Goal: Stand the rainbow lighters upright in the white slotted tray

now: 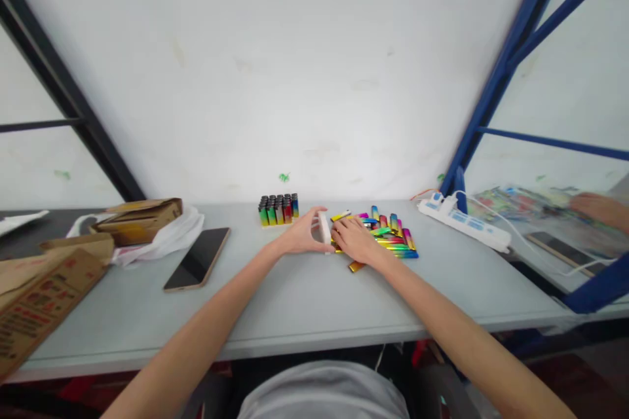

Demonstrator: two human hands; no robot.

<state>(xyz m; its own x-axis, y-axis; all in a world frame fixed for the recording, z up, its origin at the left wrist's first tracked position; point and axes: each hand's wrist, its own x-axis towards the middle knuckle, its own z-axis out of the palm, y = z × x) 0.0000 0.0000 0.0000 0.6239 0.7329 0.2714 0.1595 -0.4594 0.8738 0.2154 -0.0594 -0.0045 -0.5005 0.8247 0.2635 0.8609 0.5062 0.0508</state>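
Note:
My left hand (299,234) grips a small white tray (324,228), thumb and fingers at its opposite ends; the tray stands on its side, its opening towards the right. Close beside it, my right hand (354,238) is curled down over the left part of a loose pile of shiny multicoloured lighters (393,239). Its fingertips close around a lighter, mostly hidden beneath the hand. Behind my left hand, several black-topped lighters (278,209) stand upright in tight rows on a thin pale base.
A dark-screened phone (197,259) lies left of my left forearm. Further left are an open cardboard box (142,221), a white plastic bag (170,237) and a larger printed carton (46,294). A white power strip (464,222) with cables lies right, beside a blue metal frame (484,105).

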